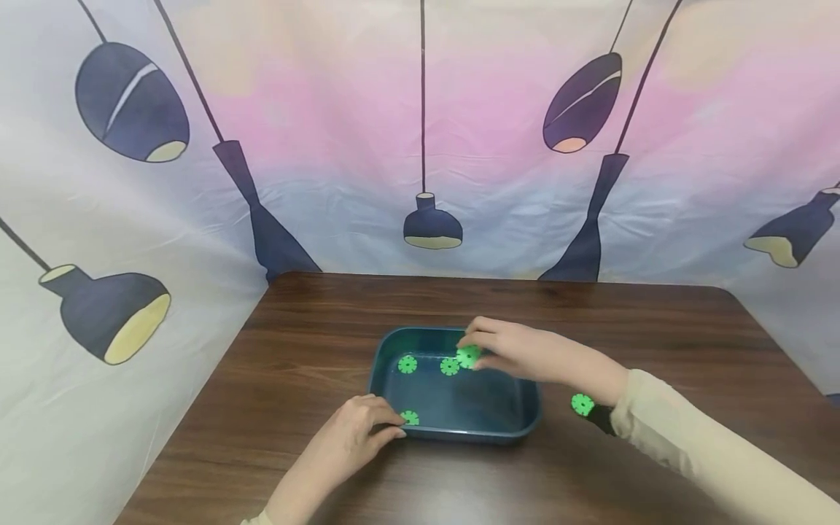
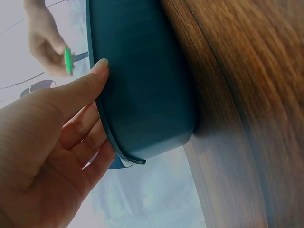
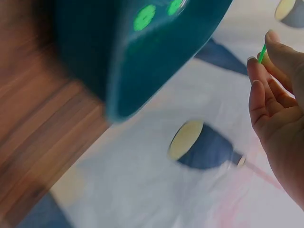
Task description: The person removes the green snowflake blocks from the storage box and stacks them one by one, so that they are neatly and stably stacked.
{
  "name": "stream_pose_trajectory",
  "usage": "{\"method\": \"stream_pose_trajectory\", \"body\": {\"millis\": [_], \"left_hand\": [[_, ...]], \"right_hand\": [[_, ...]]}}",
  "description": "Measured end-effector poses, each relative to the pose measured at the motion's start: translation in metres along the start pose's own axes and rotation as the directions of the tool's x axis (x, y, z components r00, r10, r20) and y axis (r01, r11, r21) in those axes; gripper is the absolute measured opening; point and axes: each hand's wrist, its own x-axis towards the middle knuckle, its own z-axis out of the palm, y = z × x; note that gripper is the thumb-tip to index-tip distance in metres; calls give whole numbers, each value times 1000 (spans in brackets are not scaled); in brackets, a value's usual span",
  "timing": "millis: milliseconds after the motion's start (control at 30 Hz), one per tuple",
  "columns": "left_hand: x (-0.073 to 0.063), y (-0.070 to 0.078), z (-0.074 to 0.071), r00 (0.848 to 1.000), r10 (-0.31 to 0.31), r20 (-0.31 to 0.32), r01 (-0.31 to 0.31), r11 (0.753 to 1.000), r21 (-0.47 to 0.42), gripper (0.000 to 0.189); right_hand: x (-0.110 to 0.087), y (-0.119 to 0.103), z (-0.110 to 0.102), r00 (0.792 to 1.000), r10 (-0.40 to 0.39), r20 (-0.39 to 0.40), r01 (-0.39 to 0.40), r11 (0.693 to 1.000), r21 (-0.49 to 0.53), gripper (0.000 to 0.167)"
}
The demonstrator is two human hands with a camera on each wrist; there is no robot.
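A dark teal rectangular tray (image 1: 459,435) rests on the table. My left hand (image 1: 354,437) grips its rim at the near left corner; in the left wrist view the thumb (image 2: 99,67) lies on the outer wall and the fingers are behind the rim. Above the far side of the tray, my right hand (image 1: 518,351) pinches a thin green notched disc (image 1: 469,356) between thumb and fingers. The right wrist view shows that held disc (image 3: 262,53) edge-on. Inside the tray lie green notched discs: one far left (image 1: 407,364), one far middle (image 1: 449,366), one near left (image 1: 410,418), partly hidden.
Another green disc (image 1: 582,405) lies right of the tray, beside a black object (image 1: 601,418) under my right wrist. The brown wooden table (image 1: 315,321) meets a cloth backdrop (image 1: 354,131) printed with hanging lamps.
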Motion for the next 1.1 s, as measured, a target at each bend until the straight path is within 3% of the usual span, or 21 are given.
{"method": "stream_pose_trajectory", "body": {"millis": [267,433,667,1100], "left_hand": [[1,-1,2,1000,19,-8,-19,1000,2,9],[1,-1,1,1000,20,-11,-20,1000,7,10],[0,-2,0,999,30,-25,-30,1000,8,11],[0,-3,0,999,29,-24,-29,999,20,11]], "right_hand": [[-72,14,0,986,145,-88,-140,988,58,29],[-103,18,10,964,247,-96,-235,964,120,26],[-129,27,25,931,362,-47,-352,924,149,23],[-153,43,47,888,460,-15,-454,882,127,26]]}}
